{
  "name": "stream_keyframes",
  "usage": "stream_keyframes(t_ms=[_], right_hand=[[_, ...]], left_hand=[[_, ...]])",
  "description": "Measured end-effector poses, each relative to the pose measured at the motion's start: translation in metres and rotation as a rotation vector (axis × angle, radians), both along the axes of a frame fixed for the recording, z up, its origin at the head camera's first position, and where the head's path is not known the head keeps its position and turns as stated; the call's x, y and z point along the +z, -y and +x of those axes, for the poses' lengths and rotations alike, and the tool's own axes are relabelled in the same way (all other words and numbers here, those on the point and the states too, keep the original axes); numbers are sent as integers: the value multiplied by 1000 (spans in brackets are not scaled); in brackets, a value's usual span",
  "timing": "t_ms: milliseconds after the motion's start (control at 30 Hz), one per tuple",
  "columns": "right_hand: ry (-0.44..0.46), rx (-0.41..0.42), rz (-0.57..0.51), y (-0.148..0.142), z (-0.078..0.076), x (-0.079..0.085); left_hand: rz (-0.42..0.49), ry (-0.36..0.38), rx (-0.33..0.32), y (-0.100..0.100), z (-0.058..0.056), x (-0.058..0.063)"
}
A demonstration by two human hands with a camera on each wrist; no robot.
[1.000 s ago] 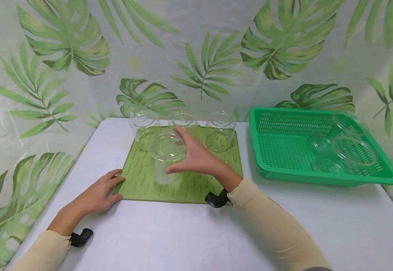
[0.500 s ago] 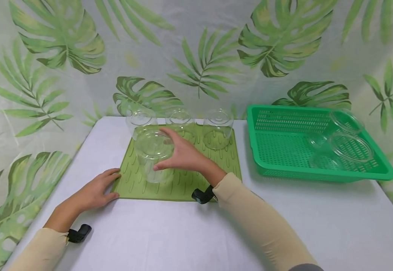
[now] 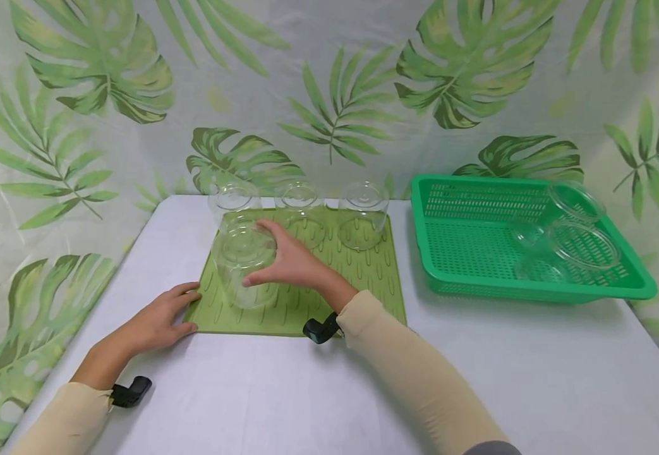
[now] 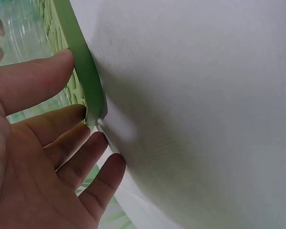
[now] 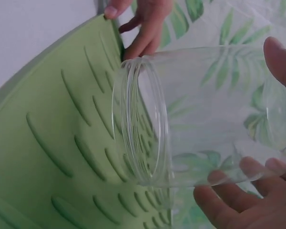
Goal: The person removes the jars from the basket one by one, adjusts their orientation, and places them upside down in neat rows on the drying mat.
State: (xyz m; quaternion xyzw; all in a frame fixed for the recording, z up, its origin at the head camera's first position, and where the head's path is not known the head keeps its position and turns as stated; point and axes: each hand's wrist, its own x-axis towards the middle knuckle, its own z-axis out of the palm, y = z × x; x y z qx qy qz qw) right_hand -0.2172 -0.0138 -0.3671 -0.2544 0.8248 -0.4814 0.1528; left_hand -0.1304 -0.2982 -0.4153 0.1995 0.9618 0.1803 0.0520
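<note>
My right hand (image 3: 286, 259) grips a clear jar (image 3: 244, 268) from its right side, thumb and fingers spread around the wall. The jar is turned mouth-down over the front left part of the green mat (image 3: 295, 316). In the right wrist view, the threaded rim of the jar (image 5: 143, 124) is right at the ridged mat surface. My left hand (image 3: 153, 322) is beside the mat's left edge, fingertips at it; the left wrist view shows the thumb and fingers loosely extended around the mat corner. Three more clear jars (image 3: 363, 215) stand mouth-down along the mat's back.
A green plastic basket (image 3: 534, 291) stands to the right, with clear jars (image 3: 585, 245) lying tilted in its right half. The white-covered table (image 3: 284, 392) meets a leaf-print cloth (image 3: 335, 120) behind. Small black devices (image 3: 320, 328) are strapped at both wrists.
My right hand has moved left across the mat with the jar, bringing it in front of the back-left jar. My left hand has stayed at the mat's edge.
</note>
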Motion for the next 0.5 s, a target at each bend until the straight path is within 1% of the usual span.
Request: stream_keyframes(t_ms=[133, 233, 367, 500], right_hand=[[7, -8, -9, 6, -1, -8], [-10, 5, -9, 11, 0, -13], [-6, 14, -35, 17, 2, -19], [10, 2, -67, 22, 3, -23]], left_hand=[[8, 3, -2, 0, 0, 0], [10, -2, -3, 2, 1, -1], [20, -12, -12, 3, 1, -2], [21, -16, -22, 1, -1, -2]])
